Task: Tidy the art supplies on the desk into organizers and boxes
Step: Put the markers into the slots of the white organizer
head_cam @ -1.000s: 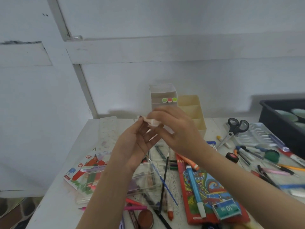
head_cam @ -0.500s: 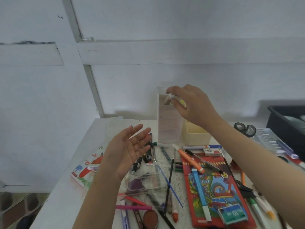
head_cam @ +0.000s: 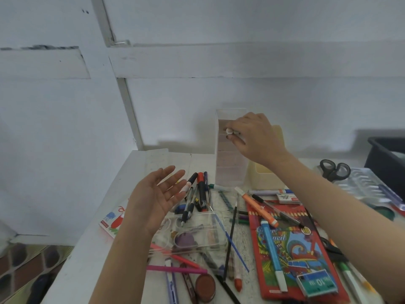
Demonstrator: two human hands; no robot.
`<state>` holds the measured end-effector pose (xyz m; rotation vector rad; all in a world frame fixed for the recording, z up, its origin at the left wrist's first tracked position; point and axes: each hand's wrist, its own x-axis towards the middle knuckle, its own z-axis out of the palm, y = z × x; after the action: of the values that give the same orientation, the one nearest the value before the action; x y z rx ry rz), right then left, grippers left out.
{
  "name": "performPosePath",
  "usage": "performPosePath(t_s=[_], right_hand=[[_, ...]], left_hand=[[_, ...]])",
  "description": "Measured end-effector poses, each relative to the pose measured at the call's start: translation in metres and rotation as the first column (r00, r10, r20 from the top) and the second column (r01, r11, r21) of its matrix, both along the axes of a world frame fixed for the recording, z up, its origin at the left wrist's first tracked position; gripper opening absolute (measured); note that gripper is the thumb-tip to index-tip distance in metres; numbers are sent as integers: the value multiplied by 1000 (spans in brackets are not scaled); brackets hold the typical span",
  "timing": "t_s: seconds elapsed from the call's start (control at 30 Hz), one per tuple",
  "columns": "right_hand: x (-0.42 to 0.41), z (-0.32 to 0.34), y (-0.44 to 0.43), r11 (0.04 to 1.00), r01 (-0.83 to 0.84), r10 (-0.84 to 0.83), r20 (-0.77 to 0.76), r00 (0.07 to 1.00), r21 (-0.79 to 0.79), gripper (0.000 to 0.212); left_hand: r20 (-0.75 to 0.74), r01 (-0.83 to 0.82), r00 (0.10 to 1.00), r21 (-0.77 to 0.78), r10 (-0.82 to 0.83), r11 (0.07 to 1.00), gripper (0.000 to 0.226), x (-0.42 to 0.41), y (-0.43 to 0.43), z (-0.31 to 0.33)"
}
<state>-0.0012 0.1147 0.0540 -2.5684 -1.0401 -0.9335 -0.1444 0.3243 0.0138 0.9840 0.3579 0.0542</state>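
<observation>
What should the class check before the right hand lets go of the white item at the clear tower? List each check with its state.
1. Right hand has a firm grip on the white item: ok, pinched in the fingers.
2. Item is at the tower: ok, at its upper front.
3. Top slot has room: cannot tell, the hand hides it.
4. Tower stands upright on the desk: ok.
5. Left hand is free for the next pick: ok, open, palm up, holding nothing.
6. Desk is tidied: not ok, pens lie loose.
</observation>
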Motion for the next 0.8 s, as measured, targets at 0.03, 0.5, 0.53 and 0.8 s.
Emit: performPosePath(t_s=[0.03,0.5,0.53,0.8], right_hand=[[0,-1,1,1000,6,-6,3,1000,2,13],[-42,-15,0,995,-6,-3,83,997,104,39],[-48,-17,0,991,-23,9,107,994,131,40],[-92,-43,-9,970,-158,154,36,987,183,28]], left_hand=[[-5,-9,1000,35,9,999,25,0,0,0],[-48,-128,980,588,193,799,18,-2,3,-6],[-49,-130,979,606,200,785,17,-3,4,-8],[-80,-68,981,717,179,693,12,-9,6,-24]])
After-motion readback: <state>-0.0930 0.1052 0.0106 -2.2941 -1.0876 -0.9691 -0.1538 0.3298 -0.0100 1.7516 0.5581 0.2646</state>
